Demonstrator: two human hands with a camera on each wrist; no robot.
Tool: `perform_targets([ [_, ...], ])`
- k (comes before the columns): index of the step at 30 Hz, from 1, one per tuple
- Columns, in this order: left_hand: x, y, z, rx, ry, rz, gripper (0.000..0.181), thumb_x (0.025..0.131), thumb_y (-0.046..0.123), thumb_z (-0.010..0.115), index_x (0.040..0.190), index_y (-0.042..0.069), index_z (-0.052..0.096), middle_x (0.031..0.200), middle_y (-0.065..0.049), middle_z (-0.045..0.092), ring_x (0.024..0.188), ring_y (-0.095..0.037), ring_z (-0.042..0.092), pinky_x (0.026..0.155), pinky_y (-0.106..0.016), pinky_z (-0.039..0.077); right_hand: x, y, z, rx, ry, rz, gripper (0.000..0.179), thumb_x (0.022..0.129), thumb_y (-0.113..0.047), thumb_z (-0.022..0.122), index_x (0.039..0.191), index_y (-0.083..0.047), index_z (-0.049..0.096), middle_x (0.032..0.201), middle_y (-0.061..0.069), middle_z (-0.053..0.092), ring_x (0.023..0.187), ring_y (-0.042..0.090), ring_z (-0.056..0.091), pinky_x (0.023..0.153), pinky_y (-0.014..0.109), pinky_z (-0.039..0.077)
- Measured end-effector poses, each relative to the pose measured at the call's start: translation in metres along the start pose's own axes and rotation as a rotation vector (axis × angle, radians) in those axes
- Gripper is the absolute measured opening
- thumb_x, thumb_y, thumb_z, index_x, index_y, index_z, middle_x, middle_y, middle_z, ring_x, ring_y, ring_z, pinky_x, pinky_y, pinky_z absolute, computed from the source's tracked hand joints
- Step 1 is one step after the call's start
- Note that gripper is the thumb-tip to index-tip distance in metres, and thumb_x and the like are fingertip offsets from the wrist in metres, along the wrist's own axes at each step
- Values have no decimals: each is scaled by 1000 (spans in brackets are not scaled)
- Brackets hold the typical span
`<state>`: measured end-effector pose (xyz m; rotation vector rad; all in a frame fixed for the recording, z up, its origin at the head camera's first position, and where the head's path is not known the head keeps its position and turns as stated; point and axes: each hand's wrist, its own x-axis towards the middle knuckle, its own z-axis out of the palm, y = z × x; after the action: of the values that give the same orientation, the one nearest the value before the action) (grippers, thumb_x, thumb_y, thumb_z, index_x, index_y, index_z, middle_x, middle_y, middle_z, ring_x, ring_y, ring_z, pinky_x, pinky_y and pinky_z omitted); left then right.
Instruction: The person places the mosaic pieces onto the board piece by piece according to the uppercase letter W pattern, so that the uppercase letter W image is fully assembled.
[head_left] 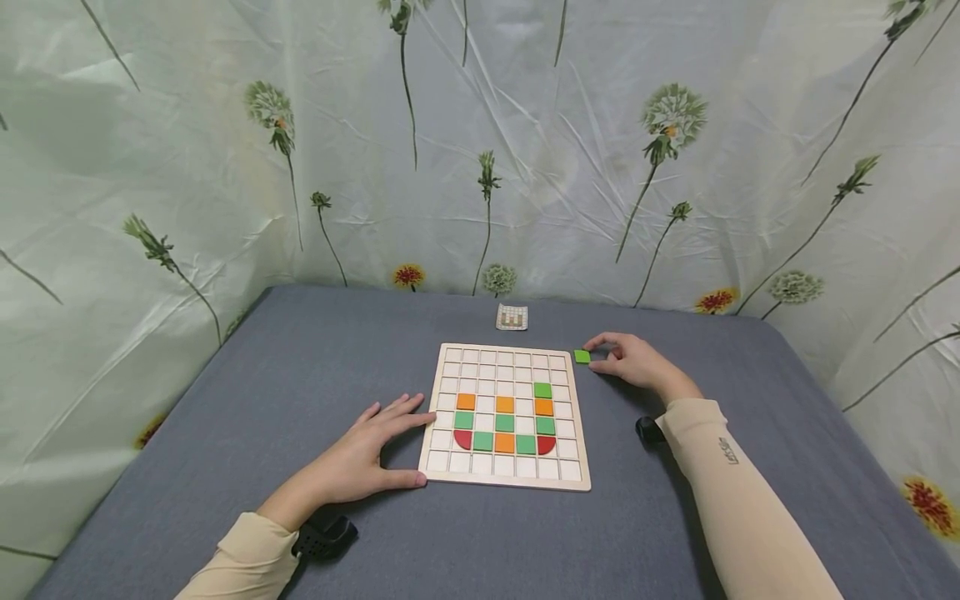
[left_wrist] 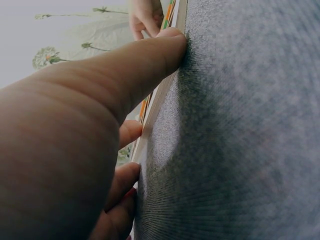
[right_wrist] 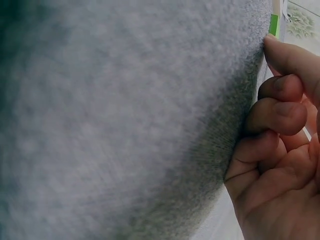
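A wooden grid board (head_left: 450, 417) lies on the grey table, holding orange, green and red tiles in its lower rows. My left hand (head_left: 371, 450) rests flat beside it, its straight fingers against the board's left edge and the thumb (left_wrist: 150, 60) at the near left corner. Just off the board's far right corner, my right hand (head_left: 626, 360) has its fingers curled, with index fingertip and thumb at a loose green tile (head_left: 582, 356) lying on the table. In the right wrist view the green tile (right_wrist: 273, 24) shows just beyond the index fingertip (right_wrist: 272, 45).
A small pattern card (head_left: 512, 317) lies at the back, behind the board. The grey table (head_left: 300, 358) is enclosed by flowered cloth (head_left: 187, 167) on three sides. Black wrist units (head_left: 326, 533) sit by both sleeves.
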<state>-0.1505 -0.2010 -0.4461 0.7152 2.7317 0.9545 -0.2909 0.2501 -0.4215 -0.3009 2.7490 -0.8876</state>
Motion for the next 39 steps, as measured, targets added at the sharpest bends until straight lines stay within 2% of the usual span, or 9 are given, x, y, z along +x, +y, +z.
perform_targets([
  [21,1,-3,0,-5,4,28,82,86,54,87,157,24,58,175,-10,37,165,-39,28,130,-74,12,-2,-3,3,-22,14,-9,37,105,-19,69,139,-4,65,69,-3,49,61,13,44,58,27,35],
  [30,2,-1,0,-11,-11,21,82,87,54,87,157,24,57,176,-9,35,166,-38,26,131,-74,11,-3,-3,3,-51,25,-58,37,106,-19,68,136,2,66,68,-1,52,59,13,45,58,27,36],
  [39,1,-3,0,-2,0,12,82,86,54,87,157,25,57,175,-9,36,166,-38,27,131,-74,12,-4,-11,1,-43,32,-96,35,107,-20,67,136,0,66,71,-1,53,60,14,44,60,28,37],
])
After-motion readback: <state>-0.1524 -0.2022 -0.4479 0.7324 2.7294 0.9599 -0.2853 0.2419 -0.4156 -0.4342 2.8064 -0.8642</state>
